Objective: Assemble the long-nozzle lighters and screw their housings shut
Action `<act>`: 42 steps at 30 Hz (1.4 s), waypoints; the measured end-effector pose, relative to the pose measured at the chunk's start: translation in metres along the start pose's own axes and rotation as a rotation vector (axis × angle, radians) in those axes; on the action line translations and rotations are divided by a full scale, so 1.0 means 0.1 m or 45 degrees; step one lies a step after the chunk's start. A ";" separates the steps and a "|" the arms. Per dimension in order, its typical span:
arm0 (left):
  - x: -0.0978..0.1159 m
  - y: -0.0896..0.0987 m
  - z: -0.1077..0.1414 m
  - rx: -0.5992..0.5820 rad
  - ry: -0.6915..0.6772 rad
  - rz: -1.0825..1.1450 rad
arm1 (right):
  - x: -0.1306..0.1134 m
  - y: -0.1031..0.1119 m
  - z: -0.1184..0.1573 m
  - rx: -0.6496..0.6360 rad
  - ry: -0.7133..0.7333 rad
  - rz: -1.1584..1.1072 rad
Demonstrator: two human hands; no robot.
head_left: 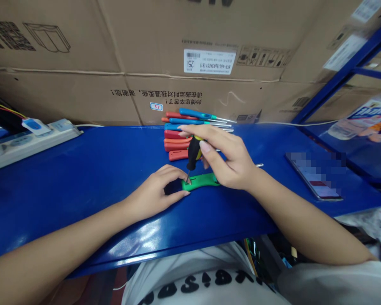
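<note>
My right hand [228, 159] is closed round a black and yellow screwdriver [193, 153], held almost upright. Its tip meets the left end of a green handle [201, 181] lying on the blue table [114, 148]. With thumb and fingertips, my left hand [157, 188] pinches that same end of the handle. A metal rod end shows to the right, beyond my right wrist. Behind the screwdriver lies a row of tools with red handles [178, 155] and blue handles [193, 113], their metal shafts pointing right; my right hand partly hides them.
A white power strip [28, 144] with plugs sits at the left. At the right lies a phone [314, 176], and beyond the blue frame is a plastic bottle [358, 118]. Large cardboard boxes [82, 97] stand along the table's back edge.
</note>
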State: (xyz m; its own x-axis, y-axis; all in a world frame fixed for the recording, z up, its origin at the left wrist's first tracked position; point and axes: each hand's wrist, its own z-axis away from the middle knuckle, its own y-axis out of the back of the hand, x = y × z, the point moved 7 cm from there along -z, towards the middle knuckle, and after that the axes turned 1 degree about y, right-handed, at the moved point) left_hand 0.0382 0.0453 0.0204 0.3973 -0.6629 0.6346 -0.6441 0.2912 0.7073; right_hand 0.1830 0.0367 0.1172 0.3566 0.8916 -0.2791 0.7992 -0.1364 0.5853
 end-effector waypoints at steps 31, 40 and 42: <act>-0.02 0.00 0.01 0.009 -0.007 -0.004 | -0.03 0.06 -0.01 0.181 -0.019 0.098; -0.02 0.00 0.01 0.005 0.010 -0.001 | -0.03 0.08 -0.01 0.231 -0.027 0.202; -0.01 0.00 0.00 0.007 0.007 -0.011 | -0.01 0.03 -0.01 0.134 -0.065 0.043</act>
State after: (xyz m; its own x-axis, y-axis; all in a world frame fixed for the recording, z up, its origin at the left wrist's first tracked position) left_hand 0.0376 0.0460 0.0193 0.4066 -0.6616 0.6301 -0.6440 0.2816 0.7113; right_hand 0.1847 0.0362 0.1204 0.4063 0.8629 -0.3007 0.8317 -0.2129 0.5128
